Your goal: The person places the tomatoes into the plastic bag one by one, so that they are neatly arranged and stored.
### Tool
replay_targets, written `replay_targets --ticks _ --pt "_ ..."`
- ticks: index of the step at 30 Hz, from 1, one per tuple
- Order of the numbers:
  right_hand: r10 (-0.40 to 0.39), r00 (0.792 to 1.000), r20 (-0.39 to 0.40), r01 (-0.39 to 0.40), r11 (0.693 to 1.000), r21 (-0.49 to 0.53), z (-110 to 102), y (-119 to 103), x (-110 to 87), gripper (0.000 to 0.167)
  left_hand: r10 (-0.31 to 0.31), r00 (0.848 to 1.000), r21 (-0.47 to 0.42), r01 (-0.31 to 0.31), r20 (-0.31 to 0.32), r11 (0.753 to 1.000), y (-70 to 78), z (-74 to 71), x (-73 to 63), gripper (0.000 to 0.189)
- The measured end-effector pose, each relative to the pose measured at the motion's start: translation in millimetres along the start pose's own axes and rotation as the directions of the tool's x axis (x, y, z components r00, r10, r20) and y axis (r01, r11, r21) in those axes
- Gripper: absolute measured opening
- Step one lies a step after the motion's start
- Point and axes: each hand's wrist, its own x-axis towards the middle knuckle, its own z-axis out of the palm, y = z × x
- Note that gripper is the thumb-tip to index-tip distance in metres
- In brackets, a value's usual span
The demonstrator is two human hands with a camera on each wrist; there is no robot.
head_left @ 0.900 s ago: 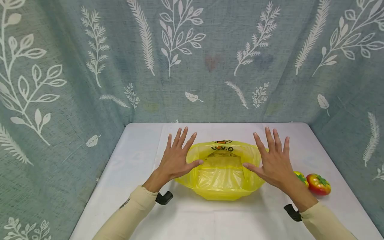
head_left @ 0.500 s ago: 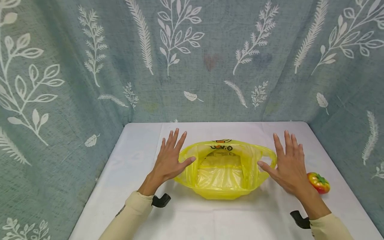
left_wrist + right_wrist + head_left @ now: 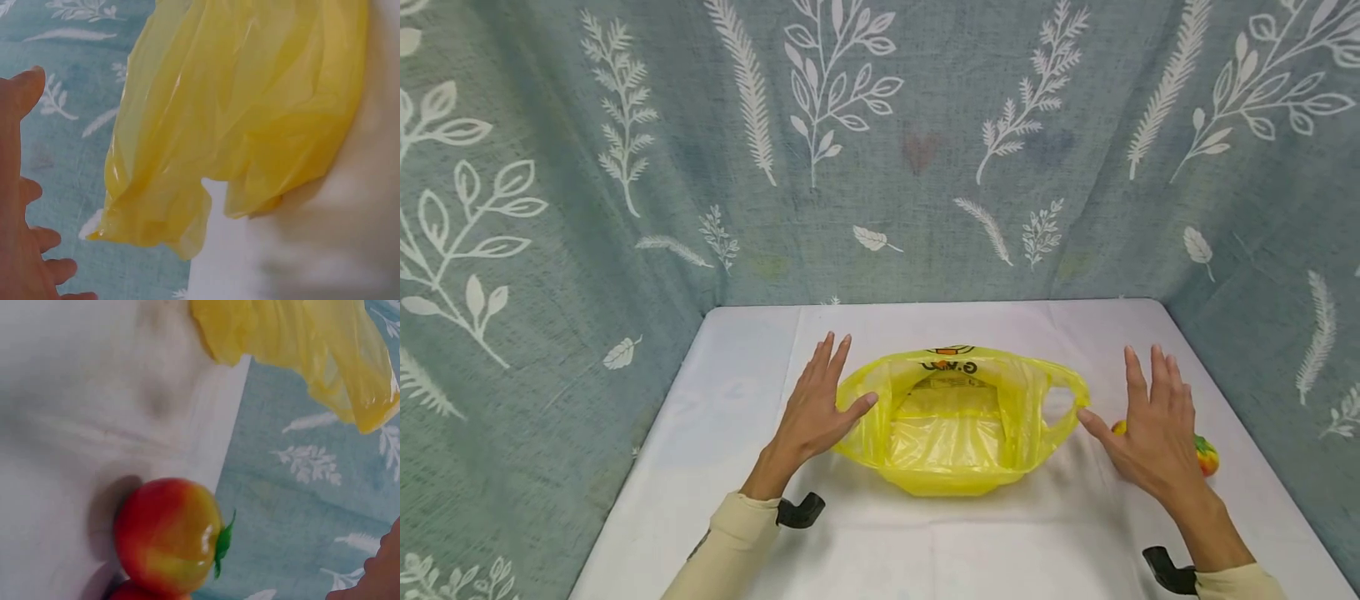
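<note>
A yellow plastic carrier bag (image 3: 951,483) stands with its mouth spread wide, dark print on its back rim and a loop handle on the right. Left of it, my left hand (image 3: 805,421) is raised with straight fingers, the thumb overlapping the bag's edge in the head view. My right hand (image 3: 1157,446) is likewise flat and upright, its thumb tip right at the handle loop. Behind that hand, partly hidden, sits a red and yellow toy tomato (image 3: 1207,457) with a green stalk. The right wrist view shows one tomato (image 3: 169,534) touching a second tomato (image 3: 140,592), cut off by the frame.
A white cloth covers the table (image 3: 925,550). Grey-green curtains (image 3: 917,208) with white leaf prints enclose its back and both sides. Black wrist mounts (image 3: 801,510) are strapped on under the beige sleeves (image 3: 730,542).
My right hand has moved right and toward me, off the bag's side, uncovering the handle loop. My left hand has drawn back slightly left. The bag keeps its spread shape.
</note>
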Motion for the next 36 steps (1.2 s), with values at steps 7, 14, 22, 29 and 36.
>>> replay_targets --ticks 7,14,22,29,36 --pt "-0.017 1.000 -0.014 0.017 0.999 0.032 0.1 -4.4 -2.3 0.104 0.004 0.999 -0.102 -0.009 -0.053 0.995 3.5 2.9 -3.2 0.084" --pt "-0.036 0.996 -0.084 0.061 0.948 0.314 0.9 -41.2 9.6 0.108 0.081 0.970 -0.336 -0.156 -0.228 0.929 22.9 6.6 -2.9 0.061" --pt "-0.101 0.993 -0.053 0.114 0.849 0.517 20.6 -83.0 22.9 0.080 0.084 0.983 -0.528 -0.160 -0.164 0.834 42.3 16.8 -0.7 0.039" --pt "-0.193 0.950 0.245 0.054 0.875 0.481 38.7 -91.5 34.4 0.070 0.069 0.998 -0.483 -0.061 0.000 0.873 49.8 26.5 4.9 0.037" --pt "-0.162 0.873 0.459 0.014 0.951 0.308 49.9 -91.7 38.3 0.087 0.042 0.989 -0.360 0.012 0.142 0.933 49.3 33.5 7.3 0.045"
